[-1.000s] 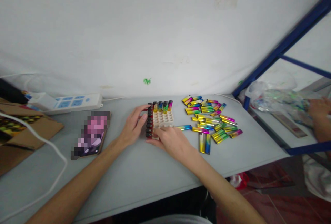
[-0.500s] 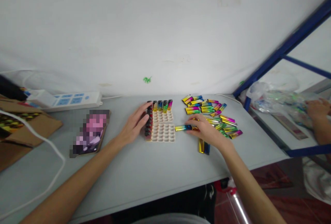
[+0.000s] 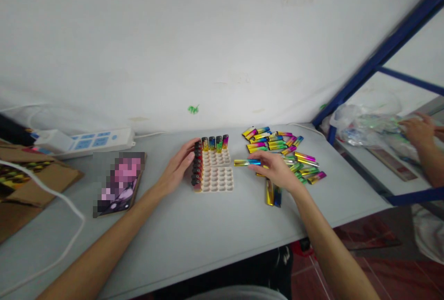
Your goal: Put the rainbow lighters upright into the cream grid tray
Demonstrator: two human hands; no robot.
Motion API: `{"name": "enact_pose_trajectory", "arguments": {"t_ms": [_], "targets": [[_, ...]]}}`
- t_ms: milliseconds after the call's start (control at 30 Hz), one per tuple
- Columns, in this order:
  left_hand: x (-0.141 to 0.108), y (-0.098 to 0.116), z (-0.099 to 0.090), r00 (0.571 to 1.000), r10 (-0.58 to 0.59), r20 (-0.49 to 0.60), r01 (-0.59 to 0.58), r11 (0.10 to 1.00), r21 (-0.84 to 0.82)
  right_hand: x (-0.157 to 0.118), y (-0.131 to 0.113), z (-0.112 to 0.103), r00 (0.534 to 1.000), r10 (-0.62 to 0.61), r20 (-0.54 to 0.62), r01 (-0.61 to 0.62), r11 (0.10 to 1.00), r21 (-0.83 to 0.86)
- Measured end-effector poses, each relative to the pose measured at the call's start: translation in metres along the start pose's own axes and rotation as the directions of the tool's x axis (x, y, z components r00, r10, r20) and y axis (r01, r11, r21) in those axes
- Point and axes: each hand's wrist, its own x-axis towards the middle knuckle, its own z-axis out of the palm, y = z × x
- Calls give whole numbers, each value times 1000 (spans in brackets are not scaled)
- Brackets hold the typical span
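A white tray (image 3: 217, 180) with rows of round-edged pockets lies on the table. Lighters with black tops (image 3: 197, 166) stand in its left column, and several with shiny coloured bodies (image 3: 212, 143) stand along its far row. My left hand (image 3: 179, 163) rests against the left column, fingers stretched out and slightly apart, holding nothing. My right hand (image 3: 274, 168) pinches a gold-and-blue metallic lighter sleeve (image 3: 243, 163), held level just right of the tray. Behind and right of that hand lies a pile of similar shiny sleeves (image 3: 277, 145). Two more sleeves (image 3: 269, 193) lie nearer me.
A phone (image 3: 121, 184), a white power strip (image 3: 100, 140) and a cardboard box (image 3: 41, 184) occupy the left side. A white cable (image 3: 69, 198) crosses there. At right, beyond a blue metal frame (image 3: 367, 71), another person's hands (image 3: 419, 131) work near clear plastic bags (image 3: 354, 124).
My right hand has lifted the gold-and-blue sleeve slightly and tilted it more into view. My left hand stays by the tray. The view has shifted a little; the other person's hands moved.
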Motion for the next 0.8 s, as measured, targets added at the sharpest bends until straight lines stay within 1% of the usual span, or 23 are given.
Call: {"name": "enact_pose_trajectory", "arguments": {"t_ms": [33, 67, 100, 200, 267, 400, 600, 667, 800], "targets": [[2, -2, 0, 1000, -26, -12, 26, 999, -38, -4, -6, 6, 1000, -4, 9, 4, 999, 41], [4, -4, -1, 998, -60, -25, 58, 995, -83, -8, -14, 13, 999, -7, 41, 4, 997, 74], [7, -6, -1, 994, -98, -40, 92, 987, -133, -13, -22, 20, 995, -11, 98, 2, 995, 96], [18, -9, -2, 978, -193, -73, 169, 952, -257, -25, -43, 41, 961, -32, 274, -7, 990, 139], [26, -8, -2, 973, -221, -74, 191, 939, -286, -30, -50, 51, 944, -60, 325, 16, 990, 138], [40, -1, 3, 969, -244, -45, 215, 917, -337, -31, -48, 61, 947, -80, 312, 30, 986, 164], [54, 3, 17, 960, -274, -53, 222, 866, -448, -27, -40, 61, 960, -62, 272, 8, 980, 197], [56, 3, 21, 956, -287, -64, 229, 863, -451, -26, -39, 63, 964, -57, 259, 0, 977, 214], [56, 4, 23, 961, -268, -68, 218, 886, -409, -26, -39, 67, 970, -29, 240, -29, 971, 237]]}}
